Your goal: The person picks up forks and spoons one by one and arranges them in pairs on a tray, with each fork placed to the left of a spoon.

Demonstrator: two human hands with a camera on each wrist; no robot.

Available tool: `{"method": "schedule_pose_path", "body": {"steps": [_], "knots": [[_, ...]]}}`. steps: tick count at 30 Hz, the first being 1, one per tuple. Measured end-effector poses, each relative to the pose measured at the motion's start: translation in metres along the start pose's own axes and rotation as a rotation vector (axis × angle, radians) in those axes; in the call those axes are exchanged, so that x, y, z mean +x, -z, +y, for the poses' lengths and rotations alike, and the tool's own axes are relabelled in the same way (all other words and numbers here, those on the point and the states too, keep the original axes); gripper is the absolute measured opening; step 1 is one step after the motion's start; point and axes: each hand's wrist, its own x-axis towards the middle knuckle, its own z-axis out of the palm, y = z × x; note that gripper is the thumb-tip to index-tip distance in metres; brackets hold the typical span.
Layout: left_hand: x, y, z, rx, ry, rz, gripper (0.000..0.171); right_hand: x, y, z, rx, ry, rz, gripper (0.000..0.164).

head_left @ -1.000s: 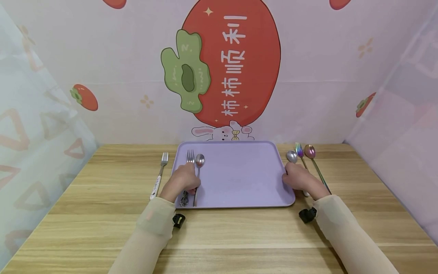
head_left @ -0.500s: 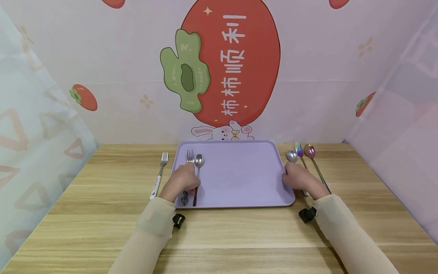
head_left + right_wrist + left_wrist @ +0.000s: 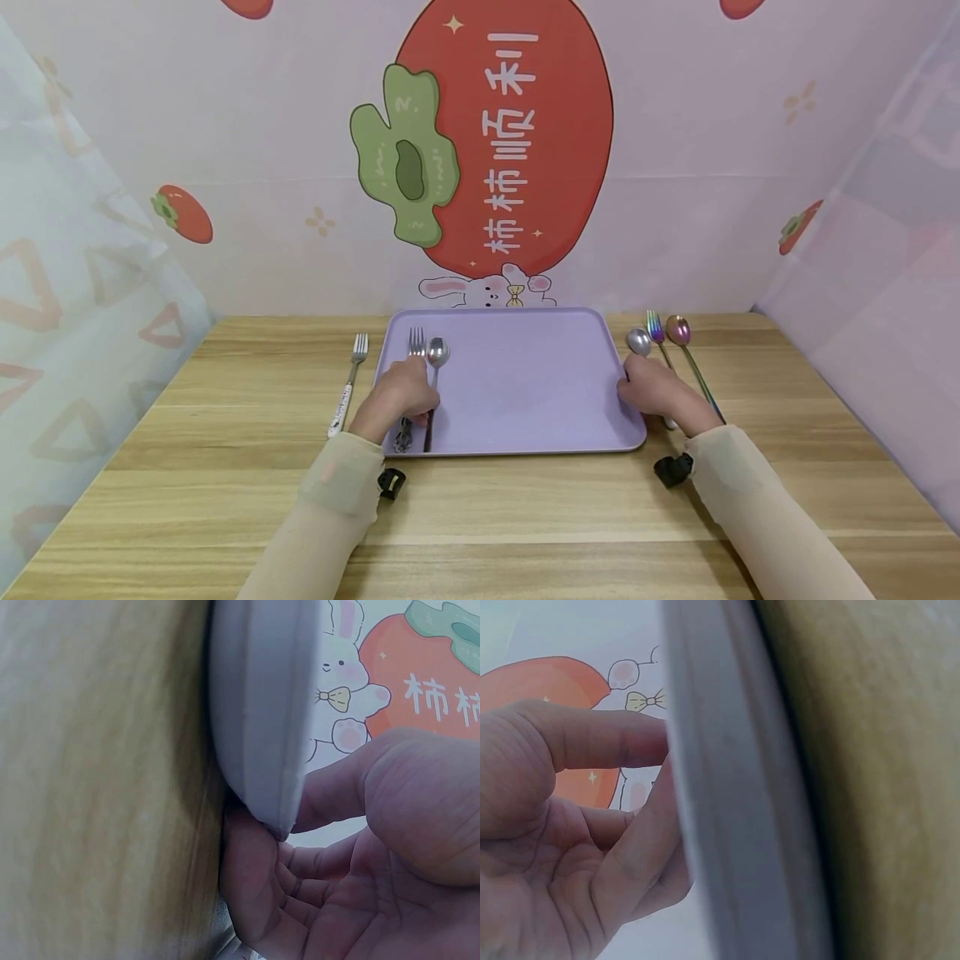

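Note:
A lilac tray point(image 3: 525, 375) lies on the table. On its left side a silver fork point(image 3: 417, 340) and a silver spoon point(image 3: 438, 353) lie side by side. Thumb and fingers of my left hand point(image 3: 400, 392) come together low over the tray, pinching the spoon's handle; the tray's rim hides the fingertips in the left wrist view. My right hand point(image 3: 654, 390) grips the tray's right edge, its thumb on the upper side and a finger against the underside, as the right wrist view shows. A second silver spoon point(image 3: 639, 341) is partly covered by this hand.
Left of the tray a fork with a patterned white handle point(image 3: 342, 412) lies on the wooden table point(image 3: 525, 517). To the right lie a rainbow-coloured fork point(image 3: 655, 327) and a pink-gold spoon point(image 3: 679, 332). A printed cloth wall point(image 3: 285, 133) stands behind the tray.

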Motion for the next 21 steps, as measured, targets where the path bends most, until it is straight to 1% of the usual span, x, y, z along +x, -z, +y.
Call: {"method": "schedule_pose_path", "body": {"steps": [6,15,17,21], "knots": [[-0.0005,0.0002,0.0000,0.002,0.007,-0.002,0.019,-0.0001,-0.0002,0.0000,0.002,-0.002,-0.001,0.012],[-0.0017,0.0011,-0.0004,-0.007,0.006,-0.007,0.020,0.0003,0.0012,0.0011,-0.011,0.015,0.003,0.011],[-0.0018,0.0019,-0.0005,-0.018,0.005,-0.010,0.025,-0.0002,0.0018,0.0013,-0.012,0.026,0.003,0.011],[-0.0025,0.0060,-0.0022,-0.035,-0.011,-0.012,0.044,-0.0018,0.0025,0.0003,-0.010,0.035,0.001,0.010]]}}
